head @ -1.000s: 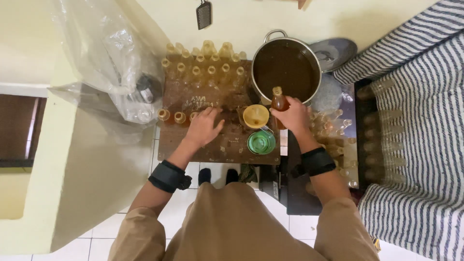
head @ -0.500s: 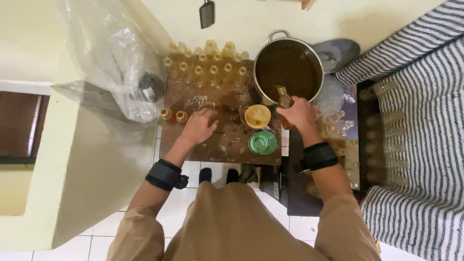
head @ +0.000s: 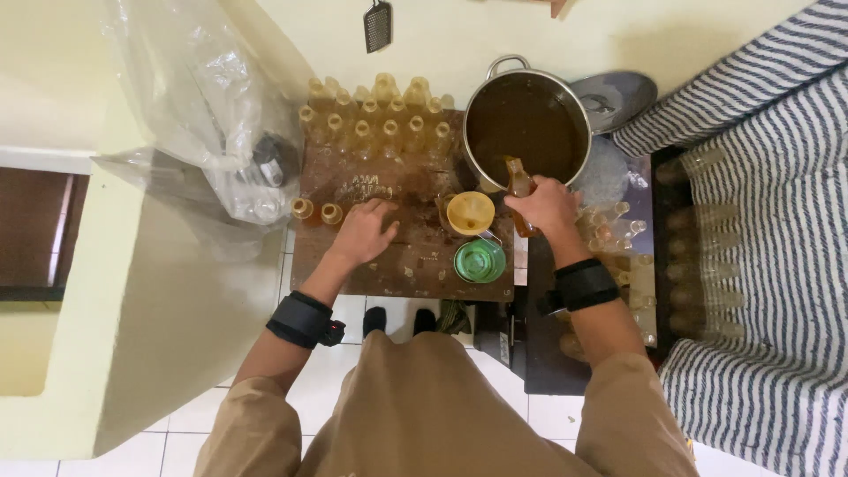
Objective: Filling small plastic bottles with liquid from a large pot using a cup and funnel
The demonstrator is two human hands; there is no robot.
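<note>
Right hand [head: 549, 208] fingers clamped on amber-filled glass bottle [head: 519, 187], upright, at rim of steel pot of brown liquid [head: 527, 129]. Left hand [head: 364, 231] spread flat on wooden counter [head: 415, 265], holding nothing; yellow plastic funnel [head: 470, 213] between hands.

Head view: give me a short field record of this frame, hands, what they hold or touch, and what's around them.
right hand: grips a small bottle of brown liquid, held at the rim of the large steel pot of dark liquid
left hand: palm down on the dark wooden tabletop, holding nothing
between the hands: yellow funnel, green round lid
back of table: rows of filled amber bottles
left of table: clear plastic bag
right side: striped cloth
</note>
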